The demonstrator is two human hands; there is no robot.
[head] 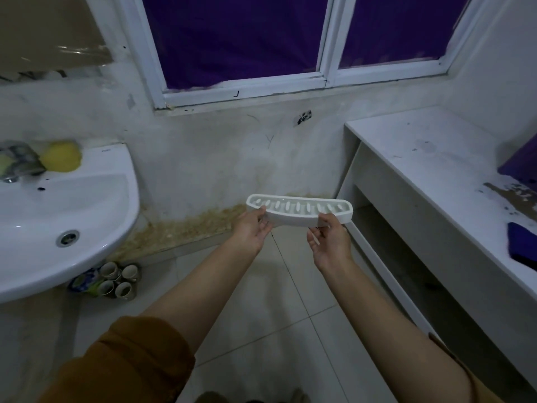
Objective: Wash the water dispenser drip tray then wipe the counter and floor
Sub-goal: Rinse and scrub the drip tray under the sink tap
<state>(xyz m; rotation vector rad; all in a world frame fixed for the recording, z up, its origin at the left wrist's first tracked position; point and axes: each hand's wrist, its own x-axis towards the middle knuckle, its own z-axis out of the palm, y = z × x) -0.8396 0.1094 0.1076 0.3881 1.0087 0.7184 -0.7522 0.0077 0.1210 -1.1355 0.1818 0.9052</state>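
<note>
Apparently not yet washed, the white drip tray [299, 210] hangs centre frame, my left hand [252, 228] and right hand [328, 242] each gripping an end, apart from the sink [87, 205] at left; I judge the marked bench [436, 170] at right and the floor [276, 301] unwiped.

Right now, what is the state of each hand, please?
The left hand grips the left end of the drip tray.
The right hand grips the right part of the same tray.
</note>
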